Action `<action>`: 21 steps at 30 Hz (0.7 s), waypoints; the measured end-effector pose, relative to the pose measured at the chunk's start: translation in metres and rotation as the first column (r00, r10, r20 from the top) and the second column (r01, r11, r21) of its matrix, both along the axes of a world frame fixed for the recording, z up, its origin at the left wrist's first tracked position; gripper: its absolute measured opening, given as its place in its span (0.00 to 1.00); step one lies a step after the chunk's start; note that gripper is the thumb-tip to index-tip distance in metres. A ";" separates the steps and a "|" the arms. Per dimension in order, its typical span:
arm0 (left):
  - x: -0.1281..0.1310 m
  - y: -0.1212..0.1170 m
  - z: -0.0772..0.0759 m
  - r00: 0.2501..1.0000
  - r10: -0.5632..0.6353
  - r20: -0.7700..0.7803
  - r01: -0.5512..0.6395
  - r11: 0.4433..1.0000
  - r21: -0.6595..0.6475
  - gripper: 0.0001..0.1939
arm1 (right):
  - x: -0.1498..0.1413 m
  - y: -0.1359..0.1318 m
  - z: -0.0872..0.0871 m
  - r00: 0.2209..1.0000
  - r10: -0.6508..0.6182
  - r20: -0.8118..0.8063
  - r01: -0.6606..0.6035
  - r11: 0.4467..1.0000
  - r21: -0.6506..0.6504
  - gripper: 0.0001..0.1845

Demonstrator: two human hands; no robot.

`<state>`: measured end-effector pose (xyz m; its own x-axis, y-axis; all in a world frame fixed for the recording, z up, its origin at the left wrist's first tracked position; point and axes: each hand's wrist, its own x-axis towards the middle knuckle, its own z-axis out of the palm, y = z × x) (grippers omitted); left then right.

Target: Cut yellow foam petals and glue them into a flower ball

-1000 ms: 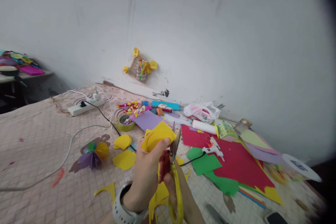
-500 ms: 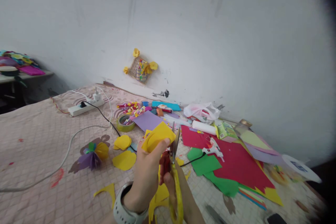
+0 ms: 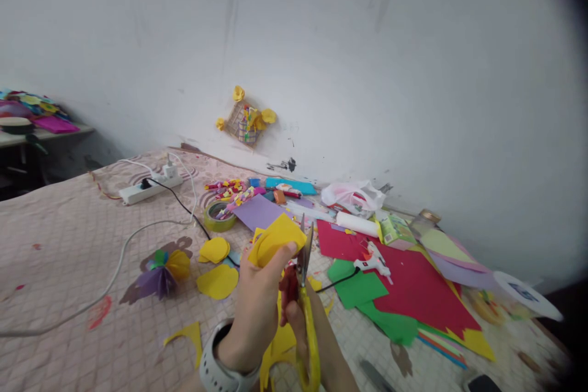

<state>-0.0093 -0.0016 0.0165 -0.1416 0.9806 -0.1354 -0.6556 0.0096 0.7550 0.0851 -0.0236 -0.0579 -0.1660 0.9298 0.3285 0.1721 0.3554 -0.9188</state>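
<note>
Sharing our craft mess from the head cam, going left to right. Up at ten o'clock from our hands, a shelf point(image 3: 41, 135) holds a heap of coloured paper point(image 3: 37, 116), and nearer, also around ten, a white power strip point(image 3: 147, 190) sits on the quilted pink bed point(image 3: 55, 245). At nine o'clock there's a purple and yellow paper flower point(image 3: 158, 275), with two cut yellow petals point(image 3: 217, 263) just left of our hands, probably kept close because they match what we're holding.

Our left hand point(image 3: 255, 303), the one with the white watch point(image 3: 215, 361), has its fingers point(image 3: 280, 255) clenched on a curved piece of yellow paper point(image 3: 275, 240), raised off the bed, likely so the blades get clear access. The paper sits at about twelve o'clock from our wrists. Our right hand point(image 3: 294, 318) is closed through the yellow-handled scissors point(image 3: 310, 334), with the blades right by the paper's right edge.

Over at two o'clock, a white plastic bag point(image 3: 353, 196) sits by the wall, and at three we've got a hot glue gun point(image 3: 372, 262) resting on a red paper sheet point(image 3: 422, 294), within easy reach, we'd guess.
</note>
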 end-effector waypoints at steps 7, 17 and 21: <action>0.000 -0.001 0.002 1.000 -0.003 0.017 0.003 1.000 -0.010 0.11 | -0.001 -0.001 0.002 1.000 -0.004 0.016 0.004 1.000 0.014 0.21; -0.001 -0.001 -0.001 0.999 0.012 -0.037 -0.011 0.999 0.034 0.12 | 0.000 0.000 -0.003 0.997 -0.066 0.032 0.065 0.997 0.032 0.22; -0.001 -0.001 -0.002 0.999 0.010 -0.047 -0.008 0.999 0.039 0.11 | -0.001 -0.001 -0.001 0.998 -0.056 0.027 0.055 0.998 0.020 0.26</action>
